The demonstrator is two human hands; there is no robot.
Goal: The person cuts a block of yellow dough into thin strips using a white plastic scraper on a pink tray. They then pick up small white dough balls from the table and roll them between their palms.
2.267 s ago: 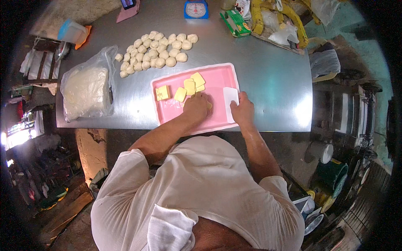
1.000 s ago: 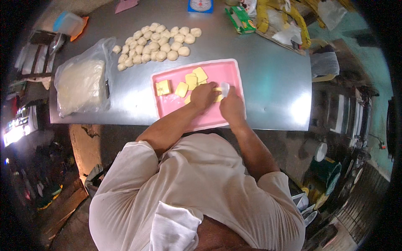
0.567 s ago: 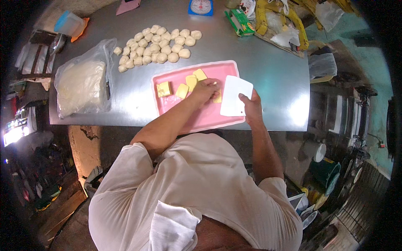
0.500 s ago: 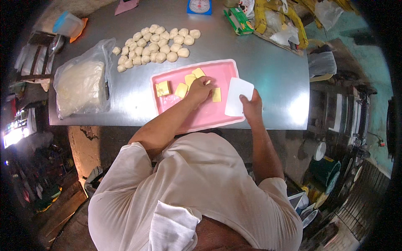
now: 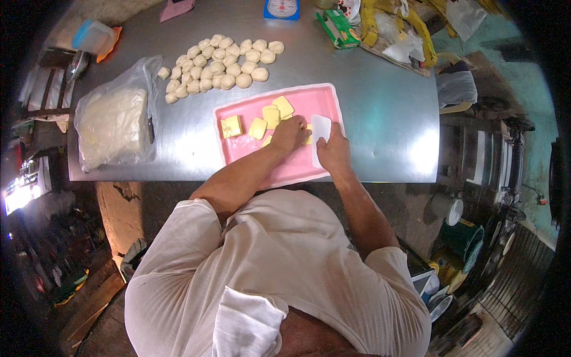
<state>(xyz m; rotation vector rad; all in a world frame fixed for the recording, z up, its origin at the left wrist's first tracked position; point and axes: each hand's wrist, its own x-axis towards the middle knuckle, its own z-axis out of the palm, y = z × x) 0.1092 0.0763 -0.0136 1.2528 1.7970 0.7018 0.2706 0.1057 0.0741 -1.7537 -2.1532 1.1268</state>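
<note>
A pink tray (image 5: 326,94) with a pale rim lies at the near edge of the steel table. In it are several yellow butter slices (image 5: 271,116) and a thicker yellow butter block (image 5: 231,126) at the left. My left hand (image 5: 290,135) is over the tray, its fingers closed on the edge of a butter slice (image 5: 308,134) that they partly cover. My right hand (image 5: 334,153) grips a flat white dough scraper (image 5: 320,132), thumb on its face. The scraper stands tilted inside the tray, just right of that slice; its lower edge is partly hidden.
Rows of pale dough balls (image 5: 219,66) sit beyond the tray. At left lies a large dough slab in a clear plastic bag (image 5: 113,125). Along the back are a blue dial scale (image 5: 282,9), a green box (image 5: 338,30) and a yellow rack (image 5: 410,33).
My right hand has brought the scraper leftward into the tray and turned it more edge-on. My left hand has shifted slightly right and down, onto the slice.
</note>
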